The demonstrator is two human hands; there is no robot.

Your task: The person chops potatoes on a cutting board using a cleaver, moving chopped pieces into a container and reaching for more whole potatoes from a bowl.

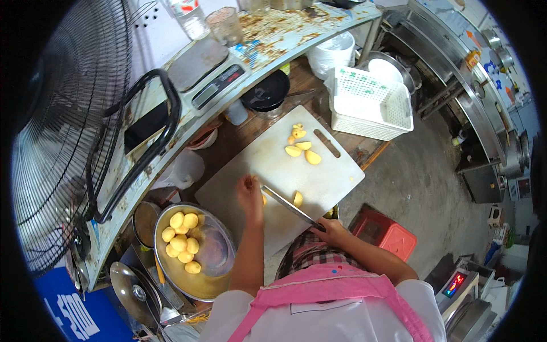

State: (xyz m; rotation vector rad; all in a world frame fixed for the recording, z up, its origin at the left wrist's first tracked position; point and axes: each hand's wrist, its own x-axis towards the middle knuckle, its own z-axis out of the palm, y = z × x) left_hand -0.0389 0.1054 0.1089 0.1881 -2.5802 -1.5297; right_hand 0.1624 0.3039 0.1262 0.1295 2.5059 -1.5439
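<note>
My right hand point(331, 232) is closed on the handle of a kitchen knife point(290, 205), whose blade reaches over a white plastic cutting board point(260, 149). My left hand point(250, 192) is over the board near the blade's tip; its fingers are bent, and whether they hold something is unclear. Between that hand and the blade, part of a yellow piece point(264, 200) shows. A cut, peeled potato piece point(298, 198) lies beyond the blade. Several more yellow pieces point(313, 157) sit near the board's handle slot. At the left, a metal basin point(162, 260) holds several whole peeled potatoes point(178, 243).
A white plastic basket point(372, 130) stands beyond the board. Along the left, a raised shelf point(273, 40) carries a digital scale point(209, 79) and a phone point(146, 127), beside a large fan point(72, 128). A red plastic bin point(397, 239) is on the floor at right.
</note>
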